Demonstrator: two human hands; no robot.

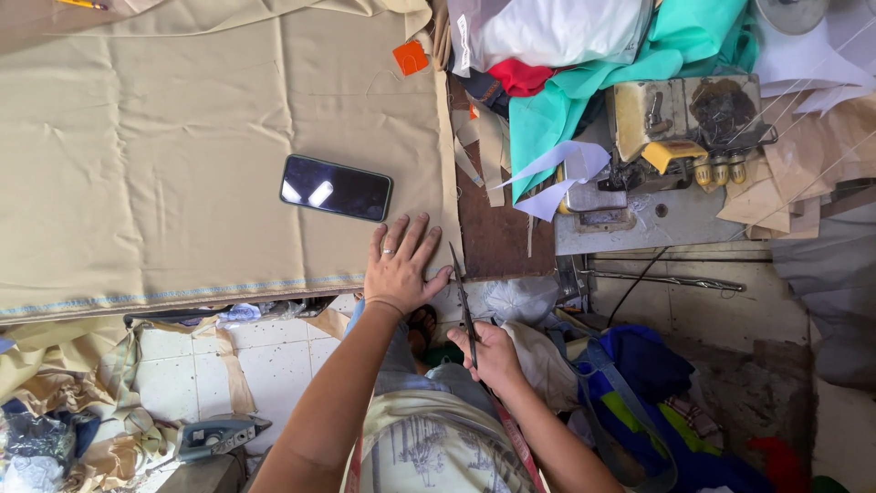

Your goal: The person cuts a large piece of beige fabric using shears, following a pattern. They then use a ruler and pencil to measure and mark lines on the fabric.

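- Two hands on one job: cutting tan cloth [210, 137] along its edge with scissors [461, 288].
- Scissors: blades sit just beside the thumb of the left hand [400, 265], tips pointing away from the body along the cloth's side edge. Handles are wrapped in the right hand [493, 356], fist closed around them, below the table edge.
- Left hand: fingers spread, palm flat on the cloth's near corner, pinning it down. Ring on one finger.
- Cloth: spread flat over the table, running well out past the left hand's little-finger side; pale stitched border along the near edge, a few creases.
- Step, as I read it: start of a cut at the near corner. Can't tell whether the blades have bitten yet.
- Next move calls for: cloth kept taut under the palm, blades tracking straight along the edge, thumb kept out of the line.
- Phone [336, 187]: dark, lying on the cloth just beyond the left fingertips.
- Orange tag [411, 57]: further out, near the far corner.
- Sewing machine [680, 128]: well beyond the right hand, with green fabric [584, 82] and paper scraps heaped around it.
- Iron [214, 438]: on the floor, beside the left forearm.
- Measuring tape [520, 447]: hangs along the right forearm.
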